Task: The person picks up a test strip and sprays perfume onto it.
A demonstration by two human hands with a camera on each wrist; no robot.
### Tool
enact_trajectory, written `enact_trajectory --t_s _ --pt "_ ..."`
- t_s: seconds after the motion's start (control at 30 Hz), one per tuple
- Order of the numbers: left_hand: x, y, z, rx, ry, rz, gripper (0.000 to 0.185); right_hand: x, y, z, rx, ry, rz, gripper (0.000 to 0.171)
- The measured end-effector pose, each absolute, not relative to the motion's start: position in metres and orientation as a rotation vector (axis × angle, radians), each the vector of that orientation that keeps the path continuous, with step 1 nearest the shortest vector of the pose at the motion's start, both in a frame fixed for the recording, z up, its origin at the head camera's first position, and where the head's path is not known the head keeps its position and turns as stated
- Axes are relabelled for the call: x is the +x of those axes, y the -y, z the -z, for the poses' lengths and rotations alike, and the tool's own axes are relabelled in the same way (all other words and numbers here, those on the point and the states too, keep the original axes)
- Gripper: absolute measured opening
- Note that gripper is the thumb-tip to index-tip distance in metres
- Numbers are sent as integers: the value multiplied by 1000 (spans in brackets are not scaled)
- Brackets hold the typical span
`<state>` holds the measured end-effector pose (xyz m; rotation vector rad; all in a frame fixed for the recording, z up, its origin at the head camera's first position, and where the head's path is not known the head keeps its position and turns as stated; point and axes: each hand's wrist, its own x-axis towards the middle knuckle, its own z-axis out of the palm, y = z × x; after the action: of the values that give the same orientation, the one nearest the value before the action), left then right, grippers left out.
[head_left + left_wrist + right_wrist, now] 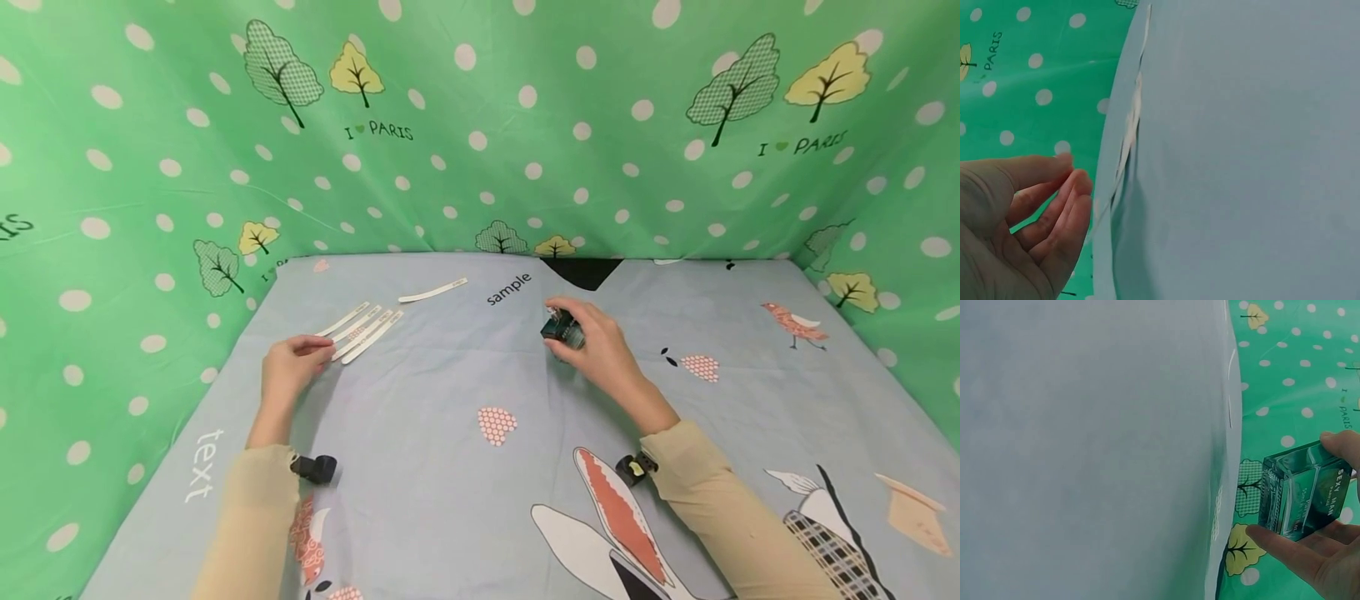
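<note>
The green glass bottle (562,328) sits mid-bench, pinched in the right hand (600,346) between thumb and fingers. The left hand (288,367), fingers loosely spread, seems to touch the nearest white paper strips (363,329).

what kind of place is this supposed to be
Probably a makeshift tabletop recording booth, not a real shop or home. A green polka-dot cloth printed with trees walls it in, a cartoon-print sheet covers the table, and the only goods are white paper strips and a small green perfume bottle.
</note>
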<state>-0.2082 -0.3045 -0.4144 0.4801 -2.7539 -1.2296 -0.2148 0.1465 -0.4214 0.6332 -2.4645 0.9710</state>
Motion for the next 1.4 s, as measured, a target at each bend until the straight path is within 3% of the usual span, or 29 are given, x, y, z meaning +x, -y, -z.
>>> enact_trajectory --t_s 0.67,1.07,1.4 --pt "-231 280 393 407 2717 1255 32 -216 -146 423 624 2486 -974 55" --pt "-244 263 394 244 2682 1216 31 -216 -145 423 621 2488 -975 55" --pt "-257 251 400 260 2633 1292 30 -217 -144 423 645 2463 -970 55"
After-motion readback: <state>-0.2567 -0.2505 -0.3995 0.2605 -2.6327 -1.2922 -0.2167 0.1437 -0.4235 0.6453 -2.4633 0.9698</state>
